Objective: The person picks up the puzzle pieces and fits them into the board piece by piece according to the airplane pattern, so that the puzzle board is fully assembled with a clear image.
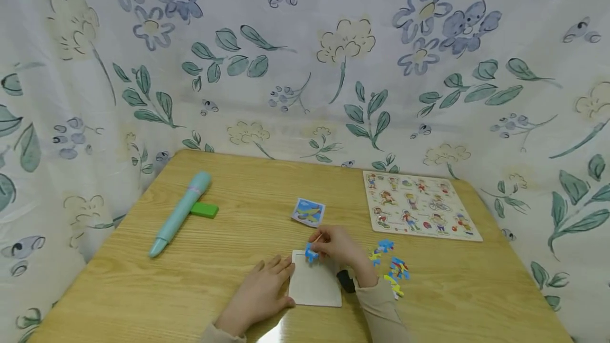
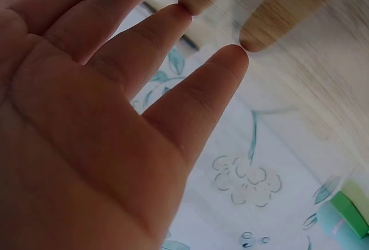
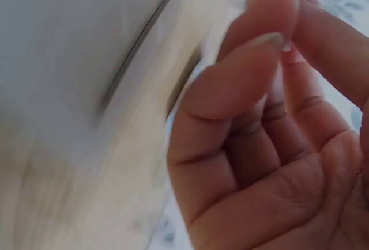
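A small white puzzle tray [image 1: 314, 286] lies at the table's front middle. My left hand [image 1: 259, 291] rests flat along its left edge; in the left wrist view that hand [image 2: 98, 129] has its fingers spread and nearly straight. Over the tray's top edge, my right hand [image 1: 339, 249] pinches a blue jigsaw piece [image 1: 311, 254] between thumb and fingertips. The right wrist view shows the right hand [image 3: 259, 146] with curled fingers, but the piece is hidden there. Several loose jigsaw pieces [image 1: 399, 268], blue, yellow and red, lie just right of the right forearm.
A picture card [image 1: 308, 213] lies beyond the tray. At the back right is a wooden board [image 1: 419, 205] with printed figures. A teal pen-shaped object [image 1: 180, 215] and a green block [image 1: 205, 210] lie on the left. Patterned curtain [image 1: 295, 78] surrounds the table [image 1: 157, 300].
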Motion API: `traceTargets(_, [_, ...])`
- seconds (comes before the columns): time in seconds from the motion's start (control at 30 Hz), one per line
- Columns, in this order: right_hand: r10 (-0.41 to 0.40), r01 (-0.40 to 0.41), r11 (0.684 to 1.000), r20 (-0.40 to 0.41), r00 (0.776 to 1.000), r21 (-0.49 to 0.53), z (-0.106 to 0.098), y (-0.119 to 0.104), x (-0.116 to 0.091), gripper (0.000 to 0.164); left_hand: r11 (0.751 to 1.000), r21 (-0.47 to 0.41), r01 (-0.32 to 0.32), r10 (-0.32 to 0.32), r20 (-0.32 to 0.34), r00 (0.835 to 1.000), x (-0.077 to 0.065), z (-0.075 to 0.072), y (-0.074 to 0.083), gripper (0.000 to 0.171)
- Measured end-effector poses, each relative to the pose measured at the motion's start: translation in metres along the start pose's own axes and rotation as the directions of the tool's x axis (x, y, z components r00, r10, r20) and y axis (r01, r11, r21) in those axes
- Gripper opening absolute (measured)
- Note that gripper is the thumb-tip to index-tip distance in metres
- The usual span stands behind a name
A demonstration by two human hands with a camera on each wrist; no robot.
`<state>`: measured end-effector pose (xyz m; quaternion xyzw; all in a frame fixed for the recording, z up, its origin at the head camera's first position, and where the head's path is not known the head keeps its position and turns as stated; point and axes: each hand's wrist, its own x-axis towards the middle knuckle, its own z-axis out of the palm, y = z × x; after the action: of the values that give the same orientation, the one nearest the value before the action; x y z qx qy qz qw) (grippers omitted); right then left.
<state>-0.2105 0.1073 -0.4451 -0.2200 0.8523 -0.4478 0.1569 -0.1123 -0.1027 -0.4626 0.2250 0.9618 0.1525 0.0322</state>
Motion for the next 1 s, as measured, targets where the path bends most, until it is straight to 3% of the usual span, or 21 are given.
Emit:
traceTargets(0.17, [-0.016,0.020,0.996,0.056,0.998,-0.081,0.019,-0.006,0.007,0.008,0.999,0.036,-0.017,0.017,0.001,1.000,0.000,0.001,0.003,0.074])
traceTargets(0.3, [-0.023,0.025,0.990,0.020,1.000,-0.140,0.026,-0.006,0.009,0.006,0.998,0.054,-0.024,0.025,-0.020,1.000,0.000,0.001,0.005,0.077])
traceTargets(0.53, [-0.006,0.002,0.988,-0.025,1.000,-0.156,0.028,-0.004,0.011,0.010,0.998,0.057,-0.037,0.039,-0.028,0.999,-0.001,0.002,0.009,0.081])
traceTargets(0.77, [0.010,-0.028,0.972,-0.078,0.997,-0.235,0.034,-0.006,0.011,0.015,0.996,0.081,-0.045,0.047,-0.027,0.999,-0.001,0.003,0.008,0.078])
traceTargets(1.0, [0.005,-0.032,0.968,-0.106,0.994,-0.248,0.038,-0.008,0.010,0.014,0.995,0.086,-0.043,0.046,-0.027,0.999,0.000,0.004,0.006,0.076])
